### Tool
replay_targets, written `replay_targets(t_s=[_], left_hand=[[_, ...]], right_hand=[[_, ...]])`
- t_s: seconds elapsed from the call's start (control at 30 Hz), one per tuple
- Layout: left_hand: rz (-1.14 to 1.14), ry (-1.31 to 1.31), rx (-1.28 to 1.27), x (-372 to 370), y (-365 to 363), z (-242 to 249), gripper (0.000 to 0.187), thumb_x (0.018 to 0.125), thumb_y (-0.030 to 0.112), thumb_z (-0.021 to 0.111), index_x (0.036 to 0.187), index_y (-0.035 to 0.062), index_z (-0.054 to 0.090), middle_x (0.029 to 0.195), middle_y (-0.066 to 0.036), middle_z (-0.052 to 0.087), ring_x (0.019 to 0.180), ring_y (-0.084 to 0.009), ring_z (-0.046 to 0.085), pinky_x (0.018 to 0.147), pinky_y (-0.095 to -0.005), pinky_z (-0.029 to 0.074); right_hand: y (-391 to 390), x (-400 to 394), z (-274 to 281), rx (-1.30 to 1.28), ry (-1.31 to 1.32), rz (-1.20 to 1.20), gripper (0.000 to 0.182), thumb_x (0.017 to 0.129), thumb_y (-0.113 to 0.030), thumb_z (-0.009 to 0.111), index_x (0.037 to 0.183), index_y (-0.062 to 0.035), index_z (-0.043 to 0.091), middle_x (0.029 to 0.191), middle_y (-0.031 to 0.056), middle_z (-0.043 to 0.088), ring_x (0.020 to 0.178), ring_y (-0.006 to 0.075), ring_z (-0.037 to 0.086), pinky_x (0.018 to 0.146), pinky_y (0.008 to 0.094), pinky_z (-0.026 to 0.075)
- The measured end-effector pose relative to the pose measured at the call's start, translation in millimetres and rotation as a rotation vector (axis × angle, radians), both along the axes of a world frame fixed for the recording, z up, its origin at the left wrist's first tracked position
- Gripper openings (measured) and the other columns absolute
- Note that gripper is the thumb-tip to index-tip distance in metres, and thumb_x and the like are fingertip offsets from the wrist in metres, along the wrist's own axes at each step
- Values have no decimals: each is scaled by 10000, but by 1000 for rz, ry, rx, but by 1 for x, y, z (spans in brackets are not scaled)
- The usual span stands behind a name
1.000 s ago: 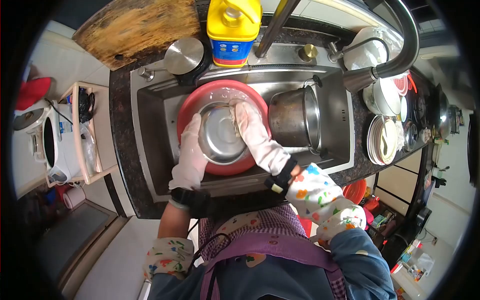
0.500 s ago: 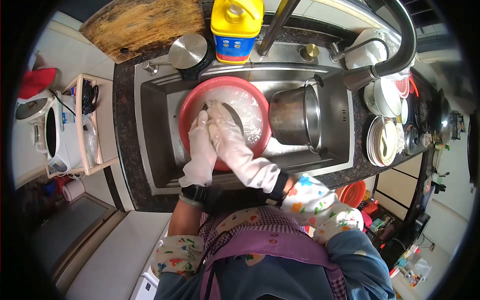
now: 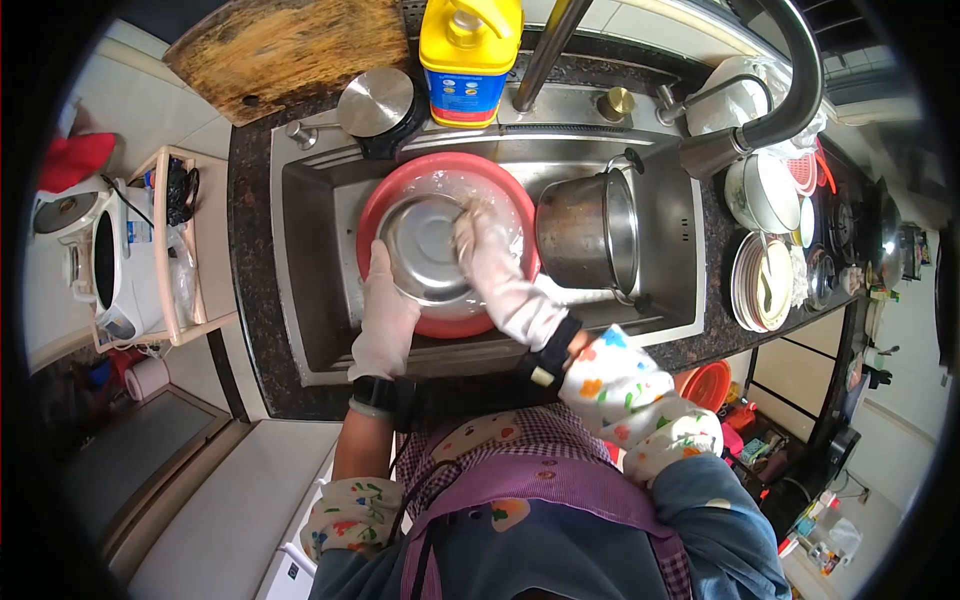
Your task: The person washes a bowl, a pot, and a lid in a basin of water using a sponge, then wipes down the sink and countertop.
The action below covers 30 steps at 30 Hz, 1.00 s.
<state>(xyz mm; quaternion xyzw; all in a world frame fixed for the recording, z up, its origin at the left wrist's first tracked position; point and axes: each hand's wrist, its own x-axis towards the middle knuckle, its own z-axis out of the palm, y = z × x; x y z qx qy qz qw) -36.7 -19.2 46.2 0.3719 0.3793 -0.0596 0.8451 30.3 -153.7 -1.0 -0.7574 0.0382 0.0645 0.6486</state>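
A shallow round stainless steel bowl sits tilted in a red plastic basin of sudsy water. My left hand, in a whitish rubber glove, grips the bowl's left rim, thumb up along its side. At the bowl's right edge is my right hand, gloved the same way. Its fingers are curled and blurred, and whatever lies under them cannot be made out. The basin stands in the left part of a steel sink.
A steel pot stands in the sink right of the basin. Overhead at right curves the faucet. A yellow jug, a round metal lid and a cutting board line the back. Stacked plates are on the right counter.
My hands have moved apart: the left to the bowl's left rim, the right to its right side. More of the bowl's shiny surface shows now.
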Motion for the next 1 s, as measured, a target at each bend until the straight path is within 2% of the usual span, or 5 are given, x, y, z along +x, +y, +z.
replay_targets(t_s=[0.3,0.53,0.7,0.77,1.0], left_hand=[[-721,-215,761,-1,29,-16,617,955,518,264,1384,74,274,1376,-99,383,1250,-229,403,1025,-370,363],[-233,19,-737,10,28,-7,682,901,531,416,1398,93,257,1416,-152,314,1297,-362,314,1025,-576,266],[-839,-78,849,-12,32,-25,513,764,89,669,1230,-3,474,1215,-131,520,1084,-222,544,939,-316,433],[-236,-226,65,-4,18,4,415,829,100,568,1227,18,486,1190,-111,538,1070,-214,553,897,-313,462],[33,-45,145,6,7,-4,345,935,218,488,1229,39,514,1115,-70,586,987,-165,563,854,-315,466]], right_hand=[[-25,38,55,390,588,71,155,853,-190,650,902,-47,614,686,-15,587,559,77,523,478,238,415],[-41,-2,62,-261,-732,789,181,822,-220,633,870,-51,586,774,129,589,700,321,576,604,391,474],[-46,-3,87,-211,-262,1079,248,828,-276,627,948,-62,591,813,128,583,668,318,575,590,389,489],[-44,6,84,-113,-175,962,304,867,-274,589,1032,-21,558,858,164,583,786,349,569,692,411,483],[-29,-3,64,-925,-76,1395,398,798,-34,520,1194,1,496,1021,233,575,971,360,573,806,396,475]])
